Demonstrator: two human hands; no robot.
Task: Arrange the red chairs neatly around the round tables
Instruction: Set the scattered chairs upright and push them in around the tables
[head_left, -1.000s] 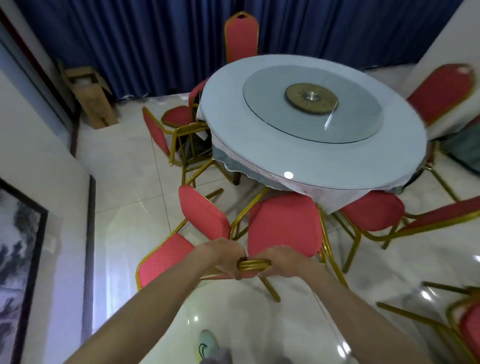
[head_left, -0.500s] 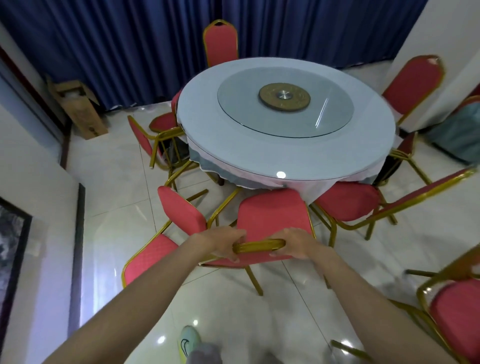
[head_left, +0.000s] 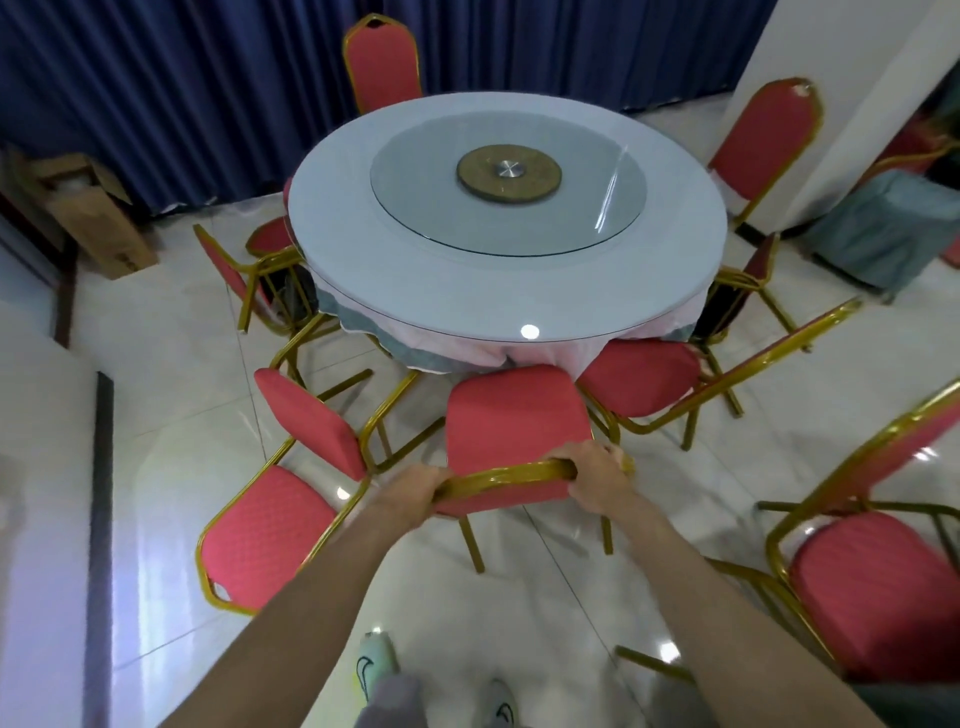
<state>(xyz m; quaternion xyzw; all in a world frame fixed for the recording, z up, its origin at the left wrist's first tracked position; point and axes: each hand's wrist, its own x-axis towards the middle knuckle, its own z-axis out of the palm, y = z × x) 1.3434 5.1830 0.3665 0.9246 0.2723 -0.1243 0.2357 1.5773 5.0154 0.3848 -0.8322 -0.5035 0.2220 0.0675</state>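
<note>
Both hands grip the gold top rail of a red chair's back: the left hand (head_left: 415, 491) wraps its fingers round one end and the right hand (head_left: 597, 475) curls over the other. This held chair (head_left: 514, 421) stands on the near side of the round table (head_left: 467, 291), its seat facing the table and the seat's front edge just at the hanging cloth. Its front-to-back line points straight at the table's middle, where a glass turntable (head_left: 509, 182) rests on the top.

Well off to the table's left, against the blue curtain (head_left: 182, 78), a cardboard box (head_left: 98, 218) leans with its flaps open; something pale shows inside, but I cannot tell what.

Left of the held chair, a second chair (head_left: 270, 530) seems tipped back, away from the table, its legs reaching toward the table. On the other side, a third chair (head_left: 639, 376) has its seat close under the table's edge. A fourth chair (head_left: 382, 62) stands upright at the table's far side, facing in.
</note>
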